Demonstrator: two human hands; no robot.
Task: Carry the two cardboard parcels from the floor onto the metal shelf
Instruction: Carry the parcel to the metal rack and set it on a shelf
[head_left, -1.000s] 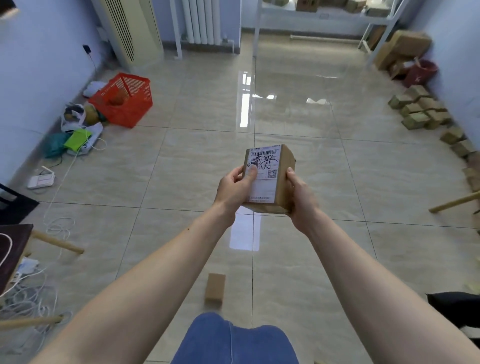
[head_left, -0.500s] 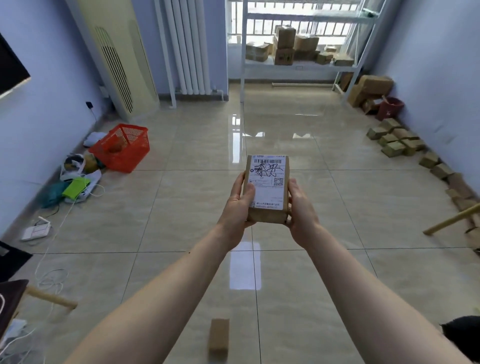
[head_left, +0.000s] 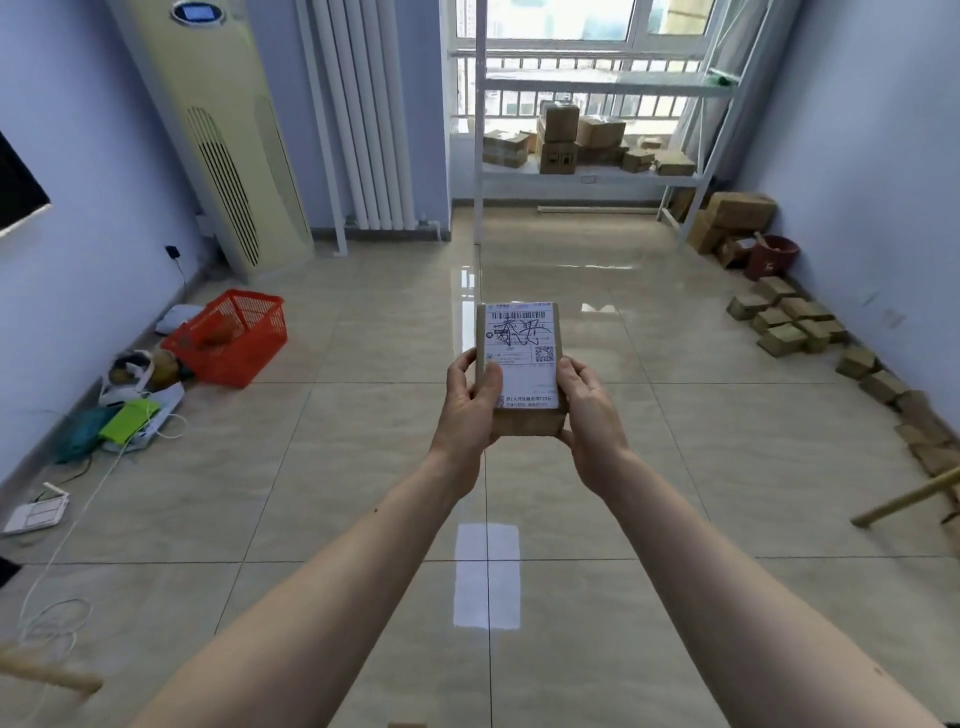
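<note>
Held out ahead at chest height, dead centre: a small cardboard parcel (head_left: 519, 364) with a white shipping label facing up, clamped between both hands. Left hand (head_left: 467, 410) wrapped on the parcel's left edge, thumb over the label corner, fingers curled beneath; right hand (head_left: 587, 410) pressed to the right edge, fingers closed around the underside. Far off at 12 o'clock, against the window: the white metal shelf (head_left: 587, 174), its middle tier already crowded with stacked boxes (head_left: 558, 137), bare room showing mostly toward its left end. Open, glossy tiled floor (head_left: 623, 415) between here and there, a wide clear lane straight ahead. At 9 to 10 o'clock, a red basket (head_left: 231, 338) and loose white cables (head_left: 78, 519) along the wall; at 2 to 3 o'clock, a row of small cartons (head_left: 789, 322) hugging the right wall, plus a wooden leg (head_left: 904, 499) jutting inward. Likely risks: slipping on the shiny tiles, snagging a foot on cables or that leg when drifting off centre, or knocking stacked boxes while setting down. Second parcel not identifiable here.
</note>
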